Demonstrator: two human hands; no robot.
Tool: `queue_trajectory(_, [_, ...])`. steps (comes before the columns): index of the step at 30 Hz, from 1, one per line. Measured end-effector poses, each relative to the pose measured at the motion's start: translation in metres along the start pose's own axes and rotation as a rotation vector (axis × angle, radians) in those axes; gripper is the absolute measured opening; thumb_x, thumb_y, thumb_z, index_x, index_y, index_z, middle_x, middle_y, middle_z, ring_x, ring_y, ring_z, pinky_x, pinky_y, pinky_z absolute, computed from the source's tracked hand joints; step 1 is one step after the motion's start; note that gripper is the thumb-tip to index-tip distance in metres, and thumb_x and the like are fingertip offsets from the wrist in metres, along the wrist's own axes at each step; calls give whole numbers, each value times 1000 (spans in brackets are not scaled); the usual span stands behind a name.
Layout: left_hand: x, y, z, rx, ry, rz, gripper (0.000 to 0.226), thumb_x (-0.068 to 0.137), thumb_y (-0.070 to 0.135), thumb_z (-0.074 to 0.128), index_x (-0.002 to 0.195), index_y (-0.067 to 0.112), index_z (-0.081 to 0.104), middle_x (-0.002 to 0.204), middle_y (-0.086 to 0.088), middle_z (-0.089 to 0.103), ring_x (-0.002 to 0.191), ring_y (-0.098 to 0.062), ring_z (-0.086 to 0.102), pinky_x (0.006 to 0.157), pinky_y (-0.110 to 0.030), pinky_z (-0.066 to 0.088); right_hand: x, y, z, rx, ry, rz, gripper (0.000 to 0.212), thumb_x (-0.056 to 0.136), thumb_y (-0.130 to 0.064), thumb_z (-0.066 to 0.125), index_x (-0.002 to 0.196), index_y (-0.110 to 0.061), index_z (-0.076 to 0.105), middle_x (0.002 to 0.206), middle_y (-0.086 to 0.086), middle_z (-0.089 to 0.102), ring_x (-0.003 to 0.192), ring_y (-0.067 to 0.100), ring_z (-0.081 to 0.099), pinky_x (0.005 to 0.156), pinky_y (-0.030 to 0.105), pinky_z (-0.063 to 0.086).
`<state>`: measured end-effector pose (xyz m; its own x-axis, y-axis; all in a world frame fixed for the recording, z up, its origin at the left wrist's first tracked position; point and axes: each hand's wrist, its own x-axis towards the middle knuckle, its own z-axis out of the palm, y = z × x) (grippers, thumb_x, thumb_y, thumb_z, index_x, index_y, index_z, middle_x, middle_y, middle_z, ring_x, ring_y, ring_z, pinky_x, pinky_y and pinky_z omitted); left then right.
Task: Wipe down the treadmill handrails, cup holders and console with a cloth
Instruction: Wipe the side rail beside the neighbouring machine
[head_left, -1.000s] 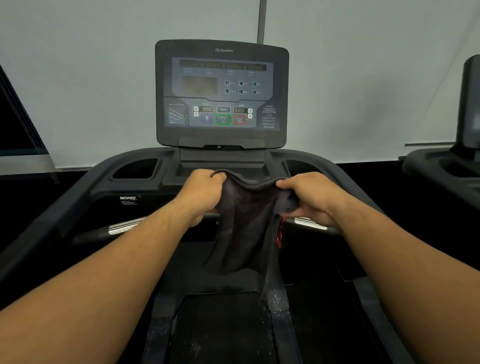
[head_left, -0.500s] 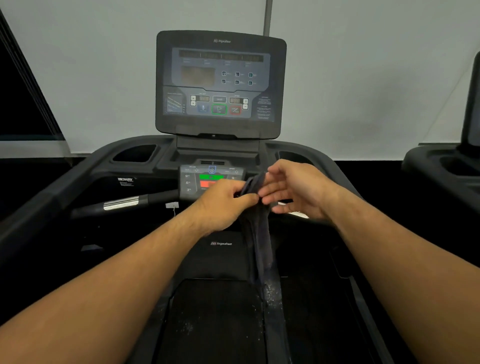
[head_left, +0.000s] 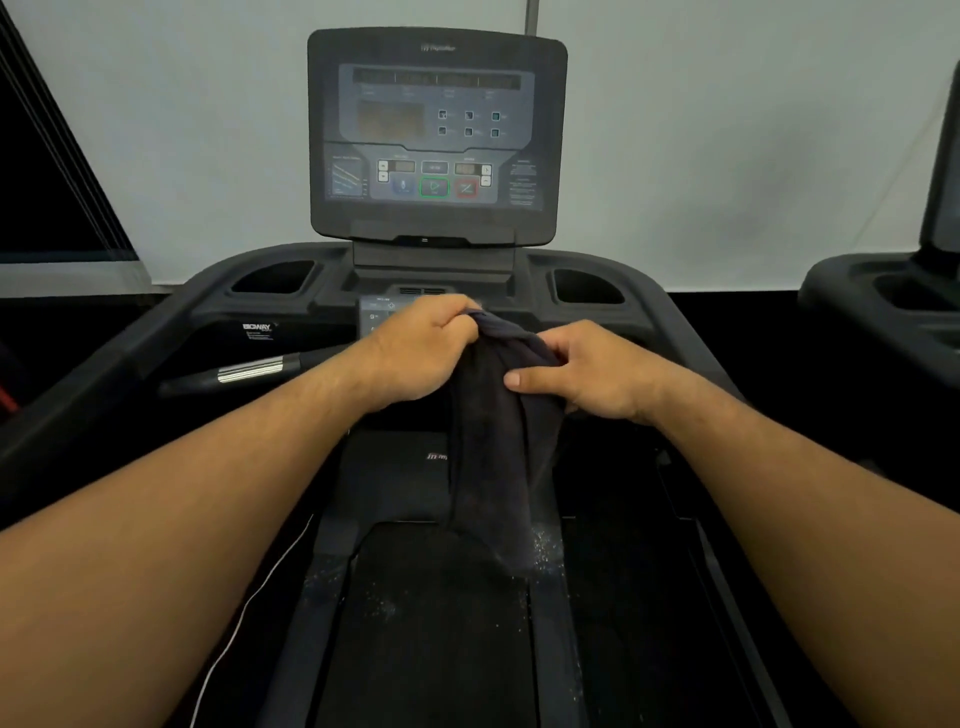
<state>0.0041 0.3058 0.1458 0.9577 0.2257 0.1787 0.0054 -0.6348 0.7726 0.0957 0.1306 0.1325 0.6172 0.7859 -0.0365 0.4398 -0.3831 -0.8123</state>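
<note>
1. Hanging in front of the lower control panel (head_left: 382, 312), the dark cloth (head_left: 493, 441) is gathered at its top edge between both hands and droops in a loose, unfolded length over the running belt (head_left: 436, 623).
2. Left hand (head_left: 415, 348): closed in a fist on the upper corner of the cloth, knuckles just in front of the lower control panel. Grip appears firm.
3. Right hand (head_left: 582, 371): fingers curled into the cloth's folds beside the left hand, thumb laid flat across the front of the fabric. Grip closed on the cloth, looser than the left.
4. Step in hand, as judged: readying the cloth for wiping. No surface is yet in contact with it.
5. Recommended practice: fold the hanging length into a flat pad that fits one palm, so no tail drags onto the belt, where pale specks (head_left: 540, 545) are visible. Keep one hand free to steady the body.
6. Cloth relative to grip: its top sits within both hands; the bulk hangs below and between them, clear of the machine.
7. Surfaces awaiting attention: console (head_left: 436, 135) upright beyond the hands; left cup holder (head_left: 272, 278) and right cup holder (head_left: 587, 286) either side of its base; left handrail (head_left: 249, 371) with its metal sensor strip to the left. The right handrail is hidden behind the right hand.
8. Caution: light pressure on the console buttons is advised.
</note>
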Motion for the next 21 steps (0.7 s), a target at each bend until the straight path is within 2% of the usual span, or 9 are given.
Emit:
queue_trajectory(2, [-3,-10,-1,143,-18,22,25,94,12,41,97,12,66,85,-1,66,80,-15,61,78,-42,54,-5,-3,5,-56,49,26,16,91,-32,65,91,-17,71,83,6,73,81,23,71,68,40,60])
queue_trajectory(4, [-10,-17,0,185,-31,31,22,94,11,41,95,10,63,85,-2,63,84,-24,60,78,-46,53,-11,-5,11,-128,136,17,18,93,-34,59,93,-21,72,82,3,73,78,22,71,69,42,60])
queue_trajectory(7, [-20,-20,5,241,-22,86,17,94,9,42,92,17,57,83,5,58,86,-20,55,69,-28,37,-25,-8,22,-275,315,-68,19,90,-26,63,103,-33,74,88,-15,73,86,2,67,82,32,55])
queue_trajectory(10, [-29,-29,14,263,-36,138,20,95,13,41,102,21,58,95,5,58,89,-13,52,70,-25,33,-44,-9,36,-332,467,-76,21,85,-24,69,103,-33,75,91,-14,74,90,3,67,87,33,53])
queue_trajectory(12, [-32,-33,24,249,-57,160,22,96,14,41,108,19,59,98,5,59,90,-12,53,66,-24,36,-56,-2,43,-339,526,-32,18,83,-27,70,100,-33,75,86,-14,73,86,2,67,83,35,56])
queue_trajectory(14, [-37,-33,36,210,-80,174,22,96,14,40,108,19,58,99,6,61,87,-10,53,61,-14,39,-70,5,48,-359,579,19,13,82,-29,71,94,-29,74,82,-12,71,82,5,66,79,36,56])
queue_trajectory(16, [-42,-28,49,153,-100,175,21,96,14,40,106,20,58,95,7,62,82,-9,55,60,-9,39,-85,11,51,-399,641,65,7,82,-29,71,87,-24,70,78,-9,68,78,11,65,75,34,55])
queue_trajectory(18, [-47,-17,64,102,-111,188,20,96,14,40,103,21,58,92,7,61,79,-6,55,60,-8,39,-100,17,47,-410,692,129,10,81,-29,69,82,-20,64,75,-4,66,77,17,64,72,34,53])
queue_trajectory(21, [-54,4,89,57,-128,211,21,96,13,41,104,20,59,92,6,62,79,-6,56,60,-10,39,-123,22,34,-336,706,211,15,78,-28,67,75,-16,58,70,2,65,68,23,66,64,41,57])
